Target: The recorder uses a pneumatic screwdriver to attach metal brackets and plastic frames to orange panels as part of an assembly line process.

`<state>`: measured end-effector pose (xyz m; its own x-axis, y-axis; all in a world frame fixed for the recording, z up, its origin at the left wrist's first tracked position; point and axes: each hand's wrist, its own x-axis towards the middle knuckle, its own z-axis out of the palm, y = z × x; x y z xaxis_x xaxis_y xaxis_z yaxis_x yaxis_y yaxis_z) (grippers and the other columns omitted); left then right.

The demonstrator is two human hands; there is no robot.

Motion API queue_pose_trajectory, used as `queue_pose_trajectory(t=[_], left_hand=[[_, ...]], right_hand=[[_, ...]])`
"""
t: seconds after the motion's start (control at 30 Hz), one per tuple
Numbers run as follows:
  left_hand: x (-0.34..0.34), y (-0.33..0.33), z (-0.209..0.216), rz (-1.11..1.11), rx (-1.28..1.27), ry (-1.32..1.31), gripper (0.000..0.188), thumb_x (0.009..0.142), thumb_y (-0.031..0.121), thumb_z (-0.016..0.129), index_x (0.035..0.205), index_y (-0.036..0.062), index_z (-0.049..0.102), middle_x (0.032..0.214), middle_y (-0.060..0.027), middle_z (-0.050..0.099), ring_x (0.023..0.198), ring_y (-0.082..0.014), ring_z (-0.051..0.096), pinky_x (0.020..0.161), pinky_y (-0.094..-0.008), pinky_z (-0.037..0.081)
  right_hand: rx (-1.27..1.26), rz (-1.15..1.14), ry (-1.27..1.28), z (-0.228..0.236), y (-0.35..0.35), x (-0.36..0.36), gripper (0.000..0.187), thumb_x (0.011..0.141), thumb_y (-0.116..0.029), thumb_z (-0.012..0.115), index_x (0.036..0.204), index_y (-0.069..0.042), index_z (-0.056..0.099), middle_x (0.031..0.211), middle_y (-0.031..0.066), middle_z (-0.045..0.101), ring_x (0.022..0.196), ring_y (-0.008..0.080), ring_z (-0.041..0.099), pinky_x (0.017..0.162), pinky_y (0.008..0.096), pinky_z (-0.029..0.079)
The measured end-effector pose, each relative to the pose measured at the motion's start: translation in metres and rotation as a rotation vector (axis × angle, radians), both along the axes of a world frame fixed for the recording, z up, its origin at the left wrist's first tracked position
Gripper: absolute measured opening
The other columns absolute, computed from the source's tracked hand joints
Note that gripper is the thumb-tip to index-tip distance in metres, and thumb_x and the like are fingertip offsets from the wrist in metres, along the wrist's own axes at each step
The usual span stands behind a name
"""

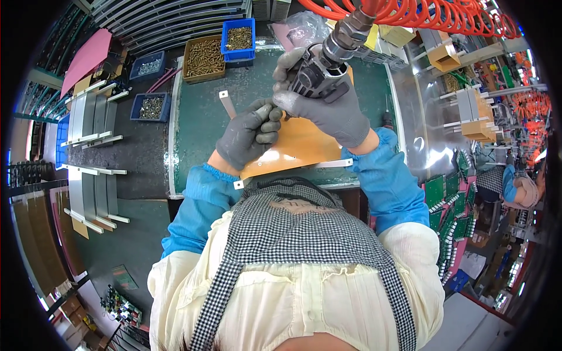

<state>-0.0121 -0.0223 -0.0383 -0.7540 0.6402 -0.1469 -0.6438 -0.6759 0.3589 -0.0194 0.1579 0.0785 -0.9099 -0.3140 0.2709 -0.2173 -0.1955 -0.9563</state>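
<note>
The green mat [202,126] lies bare along the worktop's left edge save one metal strip [226,103], while screw bins [204,57] line the far edge and the orange panel [295,146] fills the near middle.

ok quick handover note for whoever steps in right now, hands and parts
Right hand: gloved, gripping the air screwdriver, which hangs on the orange coiled hose.
Left hand: gloved, fingers pinched at the driver tip; whatever it pinches is too small to see.
Orange plate lies on the green mat under both hands, a metal strip beside it.
Screw bins at the mat's far edge.
Done and left: cannot tell; no driven screws are visible.
</note>
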Motion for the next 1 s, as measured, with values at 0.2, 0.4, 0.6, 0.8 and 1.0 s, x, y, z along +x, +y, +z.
queue_pose_trajectory(t=[0.2,0.4,0.6,0.8,1.0], left_hand=[[0.001,0.004,0.007,0.052,-0.031,0.009,0.029,0.099,0.01,0.049,0.125,-0.0015,0.046,0.098,-0.0052,0.05,0.075,-0.0084,0.044,0.057,-0.0182,0.039],[-0.001,0.002,-0.002,0.069,0.002,-0.011,0.028,0.099,0.016,0.051,0.122,-0.0001,0.046,0.097,-0.0039,0.049,0.075,-0.0079,0.044,0.057,-0.0184,0.039],[0.001,0.004,0.007,0.057,-0.052,-0.031,0.024,0.101,0.026,0.051,0.11,0.0044,0.047,0.091,-0.0023,0.047,0.068,-0.0059,0.039,0.054,-0.0167,0.036],[0.003,0.003,0.004,0.062,-0.02,-0.04,0.028,0.1,0.033,0.052,0.106,0.0057,0.047,0.087,-0.0016,0.047,0.067,-0.0054,0.039,0.053,-0.0165,0.036],[0.006,0.003,0.005,0.015,-0.133,0.118,0.027,0.099,0.031,0.054,0.106,0.0059,0.051,0.082,-0.0004,0.048,0.062,-0.0048,0.038,0.052,-0.0159,0.034]], right_hand=[[-0.023,0.016,0.049,0.003,0.001,0.0,0.045,0.075,0.007,0.073,0.114,-0.006,0.054,0.105,0.0076,0.061,0.096,0.0154,0.063,0.081,0.0289,0.056],[-0.031,0.056,-0.004,0.018,0.006,-0.01,0.045,0.076,0.004,0.07,0.117,-0.005,0.055,0.106,0.0095,0.062,0.095,0.0184,0.064,0.064,0.029,0.056],[-0.385,0.071,0.213,0.039,0.019,-0.007,0.044,0.08,0.008,0.064,0.121,-0.004,0.055,0.11,0.0111,0.062,0.094,0.0211,0.066,0.079,0.0348,0.058],[-0.433,-0.105,0.13,0.016,0.009,0.001,0.044,0.082,0.005,0.063,0.123,-0.003,0.052,0.109,0.0109,0.062,0.097,0.0236,0.066,0.081,0.0369,0.058],[-0.419,-0.229,0.075,0.023,0.019,0.007,0.04,0.085,0.001,0.06,0.123,-0.004,0.051,0.108,0.0103,0.061,0.096,0.0235,0.064,0.088,0.0423,0.054]])
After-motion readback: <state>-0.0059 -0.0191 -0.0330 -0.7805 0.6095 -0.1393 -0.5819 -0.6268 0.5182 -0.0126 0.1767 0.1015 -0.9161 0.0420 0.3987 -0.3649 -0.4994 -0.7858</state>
